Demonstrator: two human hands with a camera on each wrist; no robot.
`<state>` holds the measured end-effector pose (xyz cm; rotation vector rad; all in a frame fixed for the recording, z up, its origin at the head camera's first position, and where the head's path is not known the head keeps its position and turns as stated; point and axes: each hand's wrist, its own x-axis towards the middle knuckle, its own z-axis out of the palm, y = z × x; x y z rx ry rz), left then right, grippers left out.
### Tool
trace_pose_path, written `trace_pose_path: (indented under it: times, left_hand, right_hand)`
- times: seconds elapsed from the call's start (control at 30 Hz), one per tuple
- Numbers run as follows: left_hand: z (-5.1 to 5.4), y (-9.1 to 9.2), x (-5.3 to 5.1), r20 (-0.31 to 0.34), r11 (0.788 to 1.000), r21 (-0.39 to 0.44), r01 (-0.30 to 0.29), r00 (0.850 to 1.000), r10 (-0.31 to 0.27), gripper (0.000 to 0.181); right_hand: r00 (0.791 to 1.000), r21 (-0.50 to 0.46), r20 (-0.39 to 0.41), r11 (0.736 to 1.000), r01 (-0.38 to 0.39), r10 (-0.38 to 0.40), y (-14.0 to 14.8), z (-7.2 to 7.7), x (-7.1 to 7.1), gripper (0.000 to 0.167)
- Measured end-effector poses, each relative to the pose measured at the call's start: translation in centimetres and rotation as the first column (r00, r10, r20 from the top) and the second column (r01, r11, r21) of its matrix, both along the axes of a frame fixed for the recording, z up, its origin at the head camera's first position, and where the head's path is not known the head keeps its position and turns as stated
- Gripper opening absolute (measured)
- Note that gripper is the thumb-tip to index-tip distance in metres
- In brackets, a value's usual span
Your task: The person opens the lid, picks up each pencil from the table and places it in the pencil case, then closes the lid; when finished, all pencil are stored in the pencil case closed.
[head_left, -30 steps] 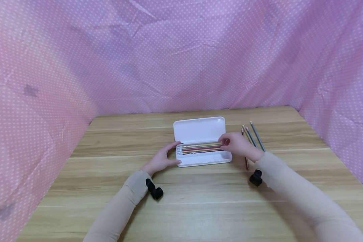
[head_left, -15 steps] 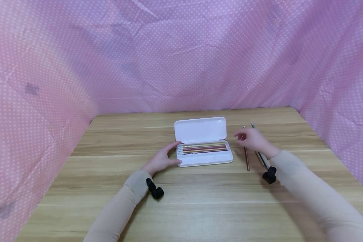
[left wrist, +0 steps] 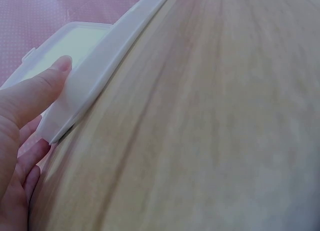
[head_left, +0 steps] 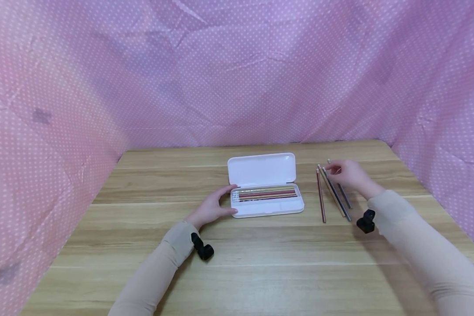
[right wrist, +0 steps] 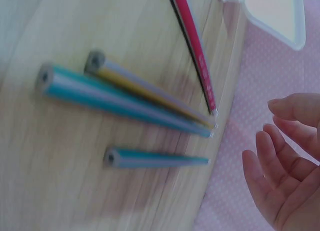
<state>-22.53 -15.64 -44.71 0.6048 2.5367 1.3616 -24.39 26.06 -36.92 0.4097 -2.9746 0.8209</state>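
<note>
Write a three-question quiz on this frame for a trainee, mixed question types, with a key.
1. How many loose pencils lie on the table beside the white case?
2. True or false: the lid is closed.
3. Which hand touches the case? A: left only; B: right only; C: both.

Key:
1. Four: one red, one yellow, two teal.
2. False; the lid stands open.
3. A; the left hand grips the case's end, while the right hand is near the loose pencils, holding none.

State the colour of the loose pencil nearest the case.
The pencil is red, dark-edged, and shows best in the right wrist view.
</note>
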Motion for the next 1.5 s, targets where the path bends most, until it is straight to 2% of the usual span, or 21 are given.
trace_pose_path:
  times: [0.43,0.63,0.9,1.2,1.5]
  left_hand:
    - [-0.1,-0.1,0.0,0.001,1.0,0.016,-0.006,1.0,0.006,0.077]
    - [-0.2,0.0,0.1,0.001,1.0,0.004,-0.01,1.0,0.01,0.077]
    - [0.0,0.1,0.2,-0.01,1.0,0.019,0.002,1.0,-0.002,0.076]
    - [-0.2,0.3,0.2,-0.009,1.0,0.007,-0.005,1.0,0.005,0.076]
    - [0.0,0.3,0.4,0.005,1.0,0.016,-0.011,1.0,0.01,0.077]
  right_hand:
    - [0.994,0.016,0.087,0.998,0.068,-0.069,2.2,-1.4,-1.0,0.035]
    - [0.986,-0.008,0.137,0.995,0.097,-0.095,2.5,-1.9,-1.0,0.04]
    - [0.977,0.009,0.183,0.994,0.113,-0.113,2.6,-2.3,-1.0,0.045]
    - [0.97,0.013,0.205,0.992,0.129,-0.129,3.3,-3.0,-1.3,0.042]
    - [0.941,-0.048,0.311,0.986,0.157,-0.134,3.4,-2.9,-1.4,0.039]
